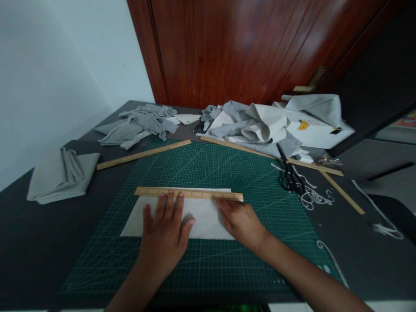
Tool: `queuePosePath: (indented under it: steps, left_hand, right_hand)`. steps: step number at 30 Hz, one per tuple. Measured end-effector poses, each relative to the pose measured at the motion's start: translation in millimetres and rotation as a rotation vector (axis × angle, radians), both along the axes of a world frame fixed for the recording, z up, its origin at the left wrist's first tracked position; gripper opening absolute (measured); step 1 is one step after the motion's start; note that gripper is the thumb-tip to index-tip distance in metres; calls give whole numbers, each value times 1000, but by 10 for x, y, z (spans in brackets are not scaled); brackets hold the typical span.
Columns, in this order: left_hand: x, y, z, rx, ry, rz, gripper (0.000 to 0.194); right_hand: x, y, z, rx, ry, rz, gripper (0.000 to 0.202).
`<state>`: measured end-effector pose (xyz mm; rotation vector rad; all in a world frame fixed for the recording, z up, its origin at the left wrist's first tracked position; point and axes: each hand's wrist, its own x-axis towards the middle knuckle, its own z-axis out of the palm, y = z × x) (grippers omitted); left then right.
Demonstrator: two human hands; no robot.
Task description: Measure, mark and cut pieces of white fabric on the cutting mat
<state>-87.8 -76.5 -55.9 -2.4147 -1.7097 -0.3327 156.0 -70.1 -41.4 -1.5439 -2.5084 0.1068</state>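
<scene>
A piece of white fabric (204, 221) lies flat on the green cutting mat (208, 169). Across its far edge rests a wooden ruler (195, 193), with a thin strip of the fabric showing beyond it. My left hand (165, 229) is spread flat on the fabric, its fingertips pressing on the ruler. Near the ruler's right end, my right hand (238, 219) is closed, fingers curled at the ruler's near edge. Whatever those fingers may hold is hidden beneath them.
Black scissors (290, 175) lie at the mat's right edge beside tangled white cord (313, 199). More wooden rulers surround the mat, one at the left (143, 155). Folded fabric (65, 175) sits at far left. Grey scraps (141, 123) and a fabric heap (250, 123) line the back.
</scene>
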Motion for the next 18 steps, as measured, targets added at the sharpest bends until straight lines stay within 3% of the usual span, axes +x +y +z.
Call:
queuePosePath:
  steps: [18]
  left_hand:
    - [-5,3,5,-4,24,3,62]
  right_hand:
    - [-7,7,-23,6,1,-12,48]
